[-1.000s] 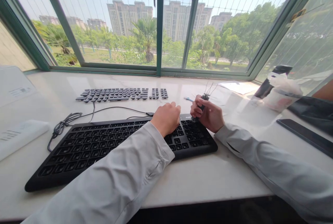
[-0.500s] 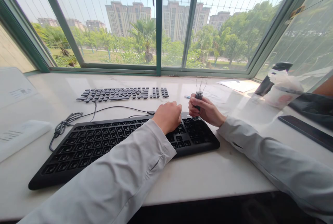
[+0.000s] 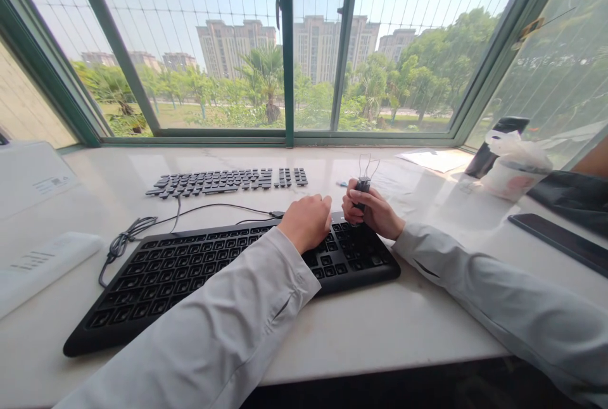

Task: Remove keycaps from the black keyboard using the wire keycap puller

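Observation:
A black keyboard stripped of its keycaps lies slanted on the pale tabletop. Over its right part, my right hand is closed around a black keycap puller, held upright with its thin wire loops pointing up. The tool's lower end is down by the number-pad side, mostly hidden by my fingers. My left hand rests on the keyboard's upper middle, its fingers curled in; whatever is under them is hidden. Behind the keyboard, the removed keycaps are laid out in keyboard order.
A bundled black cable lies behind the keyboard's left end. At the left stand a white box and a white slab-like object. To the right are a dark phone, a cup, a black bottle-like object and paper.
The view has tipped up slightly, so the scene sits lower. My right hand has shifted a little on the keyboard and the puller's wire loops have turned. My left hand stays in place.

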Demonstrator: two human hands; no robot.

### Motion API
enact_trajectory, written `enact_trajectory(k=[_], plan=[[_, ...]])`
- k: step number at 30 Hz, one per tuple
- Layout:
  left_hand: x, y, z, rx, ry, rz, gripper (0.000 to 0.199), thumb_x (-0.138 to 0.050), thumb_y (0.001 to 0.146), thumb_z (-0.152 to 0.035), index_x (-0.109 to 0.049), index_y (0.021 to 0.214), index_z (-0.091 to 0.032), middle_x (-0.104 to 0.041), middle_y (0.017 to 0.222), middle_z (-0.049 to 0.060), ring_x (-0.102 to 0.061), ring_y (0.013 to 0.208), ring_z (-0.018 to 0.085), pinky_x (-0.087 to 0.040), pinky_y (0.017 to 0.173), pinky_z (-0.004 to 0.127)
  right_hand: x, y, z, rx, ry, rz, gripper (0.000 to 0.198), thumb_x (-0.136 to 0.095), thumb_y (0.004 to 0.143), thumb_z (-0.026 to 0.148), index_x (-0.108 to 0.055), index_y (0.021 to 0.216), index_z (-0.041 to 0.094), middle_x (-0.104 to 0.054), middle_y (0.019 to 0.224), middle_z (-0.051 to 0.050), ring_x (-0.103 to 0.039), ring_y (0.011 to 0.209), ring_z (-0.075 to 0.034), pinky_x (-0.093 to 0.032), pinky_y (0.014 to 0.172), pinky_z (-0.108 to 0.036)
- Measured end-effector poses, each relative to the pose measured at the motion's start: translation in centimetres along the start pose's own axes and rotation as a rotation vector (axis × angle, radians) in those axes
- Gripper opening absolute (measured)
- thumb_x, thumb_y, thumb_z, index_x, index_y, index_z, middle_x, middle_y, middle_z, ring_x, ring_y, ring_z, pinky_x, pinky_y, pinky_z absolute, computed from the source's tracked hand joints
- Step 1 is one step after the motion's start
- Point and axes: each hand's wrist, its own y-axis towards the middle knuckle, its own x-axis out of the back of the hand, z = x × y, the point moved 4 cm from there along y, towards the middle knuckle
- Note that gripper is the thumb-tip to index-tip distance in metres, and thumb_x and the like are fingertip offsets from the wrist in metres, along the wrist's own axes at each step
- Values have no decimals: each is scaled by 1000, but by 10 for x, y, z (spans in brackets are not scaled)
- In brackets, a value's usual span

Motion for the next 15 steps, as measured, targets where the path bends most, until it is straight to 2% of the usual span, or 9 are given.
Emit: enact_trajectory(k=[9, 15], plan=[[0, 0, -1, -15, 7, -2, 22, -37, 94, -27, -56, 100, -17, -64, 98, 9, -63, 90, 23, -49, 71, 33, 1, 0, -3, 14, -4, -38, 21, -55, 87, 31, -41, 75, 21, -36, 53, 8, -35, 46, -9, -26, 47, -25], [0, 0, -2, -21, 20, -14, 22, -36, 94, -27, -56, 99, -17, -64, 97, 9, -63, 88, 23, -49, 70, 33, 0, 2, 2, -16, -30, -9, 17, -53, 84, 22, -43, 71, 20, -38, 52, 7, -39, 46, -10, -29, 49, -26]])
